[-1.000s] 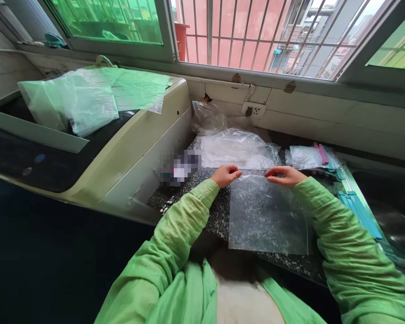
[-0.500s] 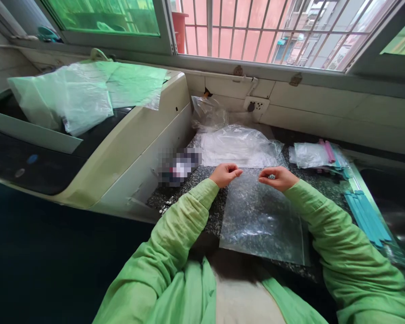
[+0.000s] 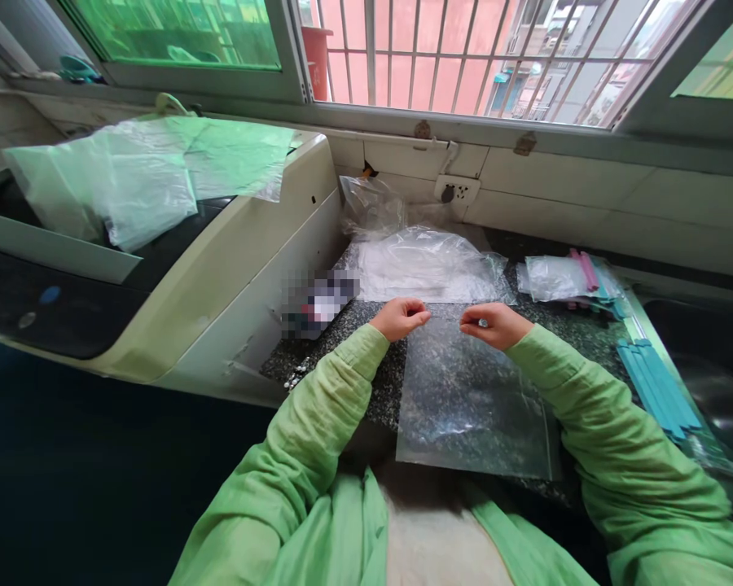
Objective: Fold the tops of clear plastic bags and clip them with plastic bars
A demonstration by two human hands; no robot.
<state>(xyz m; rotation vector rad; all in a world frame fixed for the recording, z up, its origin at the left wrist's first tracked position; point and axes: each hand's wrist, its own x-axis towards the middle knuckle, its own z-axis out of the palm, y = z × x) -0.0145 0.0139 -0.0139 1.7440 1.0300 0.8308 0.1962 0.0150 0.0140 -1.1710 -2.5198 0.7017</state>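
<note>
On counter | clear bag (image 3: 470,399) flat | left hand (image 3: 397,317), right hand (image 3: 492,324) pinching its top edge

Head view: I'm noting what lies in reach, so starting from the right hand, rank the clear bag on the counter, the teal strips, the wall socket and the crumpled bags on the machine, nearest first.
1. clear bag, top edge pinched by the right hand.
2. wall socket, behind, on the wall.
3. teal strips, on the right; too close to the socket to call.
4. crumpled bags, far left, atop the machine.
</note>
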